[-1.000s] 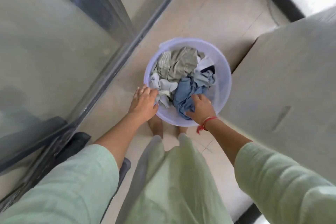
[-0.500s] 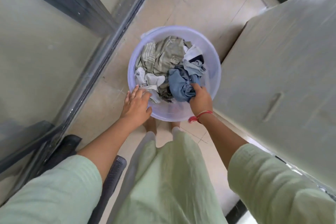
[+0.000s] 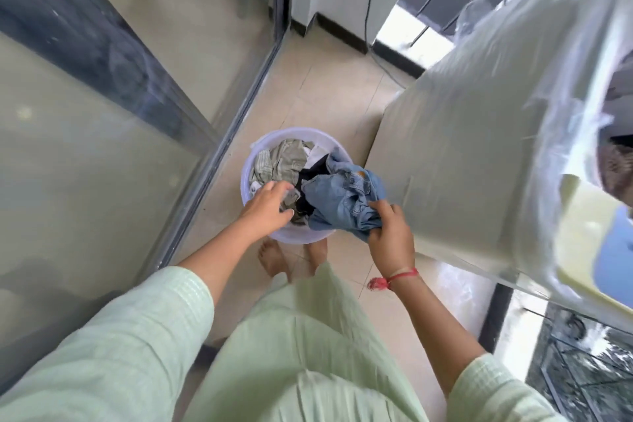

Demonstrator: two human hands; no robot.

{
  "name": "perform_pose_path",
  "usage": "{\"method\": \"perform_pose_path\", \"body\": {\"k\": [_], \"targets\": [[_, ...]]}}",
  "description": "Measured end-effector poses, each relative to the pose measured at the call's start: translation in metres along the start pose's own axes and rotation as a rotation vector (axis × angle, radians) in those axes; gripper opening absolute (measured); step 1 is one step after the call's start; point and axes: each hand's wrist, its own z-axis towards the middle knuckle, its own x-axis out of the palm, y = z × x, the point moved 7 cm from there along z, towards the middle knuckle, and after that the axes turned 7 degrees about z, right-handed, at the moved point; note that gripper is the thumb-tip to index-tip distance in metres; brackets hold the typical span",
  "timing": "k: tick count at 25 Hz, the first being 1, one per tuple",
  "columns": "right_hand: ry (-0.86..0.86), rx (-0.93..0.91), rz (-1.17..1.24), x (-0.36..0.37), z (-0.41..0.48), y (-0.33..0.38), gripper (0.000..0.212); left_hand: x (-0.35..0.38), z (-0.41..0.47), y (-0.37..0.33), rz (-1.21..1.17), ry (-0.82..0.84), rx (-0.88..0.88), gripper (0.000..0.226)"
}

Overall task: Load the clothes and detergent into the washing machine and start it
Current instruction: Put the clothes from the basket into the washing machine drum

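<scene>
Gripped by right hand (image 3: 390,235), denim (image 3: 342,197) (bunched) overhangs tub (image 3: 247,181).

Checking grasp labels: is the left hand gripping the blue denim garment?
No, the right hand grips the denim garment over the tub, while the left hand reaches over the other clothes.

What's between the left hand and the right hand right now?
Head view: next to the left hand, dark and grey clothes in the lavender tub; then the bunched denim garment the right hand grips.
</scene>
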Motion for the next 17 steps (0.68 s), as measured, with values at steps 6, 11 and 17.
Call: {"method": "perform_pose_path", "body": {"k": [6,11,17], "targets": [[-0.364,-0.333,0.267,-0.143,-0.044,0.125,0.040,-0.091,-0.056,-0.102,-0.208,-0.014,0.318,0.124],[-0.417,-0.503,0.337,-0.196,-0.074,0.176,0.020,-0.183,-0.091,-0.159,-0.333,-0.372,0.511,0.074],[-0.579,-0.381,-0.009,-0.235,-0.065,0.179,0.027,-0.244,-0.119,-0.180,-0.192,-0.507,0.530,0.046]]}}
